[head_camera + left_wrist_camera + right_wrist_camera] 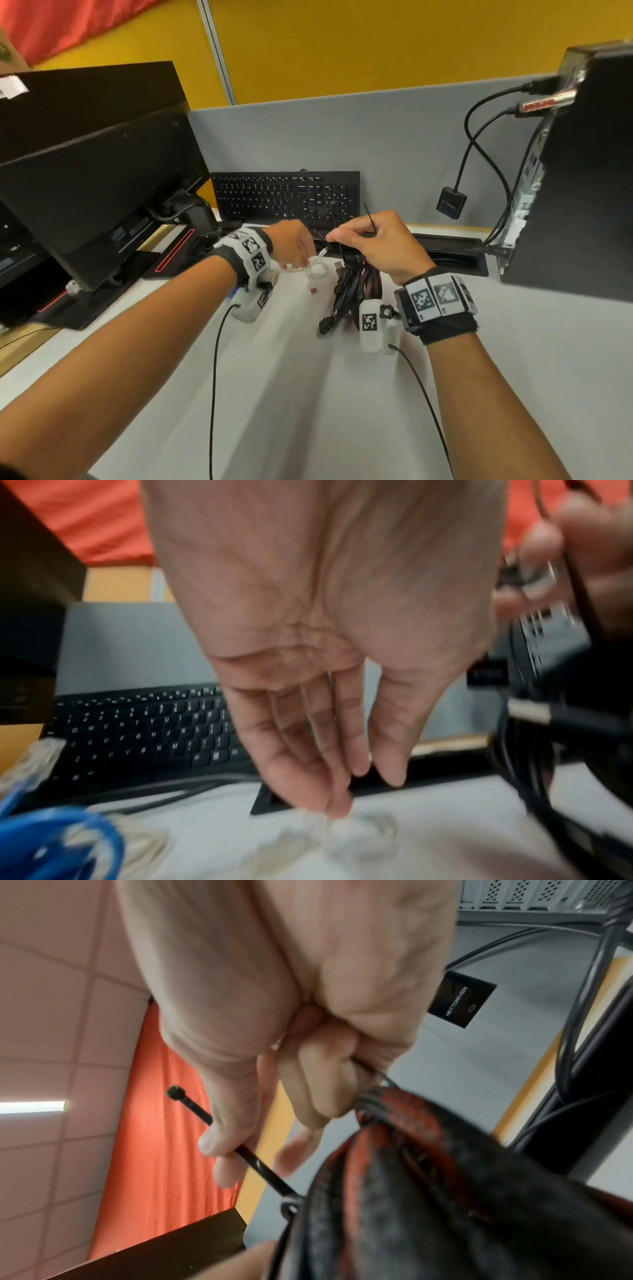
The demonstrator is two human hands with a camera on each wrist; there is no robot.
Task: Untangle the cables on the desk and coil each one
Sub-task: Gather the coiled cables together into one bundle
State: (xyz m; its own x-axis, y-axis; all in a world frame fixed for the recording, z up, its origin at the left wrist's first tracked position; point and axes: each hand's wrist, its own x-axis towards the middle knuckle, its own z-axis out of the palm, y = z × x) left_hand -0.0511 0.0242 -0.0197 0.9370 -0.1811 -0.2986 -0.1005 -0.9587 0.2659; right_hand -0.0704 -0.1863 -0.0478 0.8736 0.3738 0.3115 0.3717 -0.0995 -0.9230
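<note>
My right hand [380,245] grips the limp, heavy black-and-red cable bundle [356,287] and a black zip tie [236,1142]; my left hand [294,246], fingers straight, touches the light white cable [317,270] beside it.

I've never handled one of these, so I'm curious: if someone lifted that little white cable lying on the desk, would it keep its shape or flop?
Probably flop: the white cable is thin and lies in loose, uneven loops. It likely weighs little, since the left hand reaches it with only fingertips. Its coil would probably spring open, because nothing visibly ties it, unlike the black and red cable bundle.
</note>
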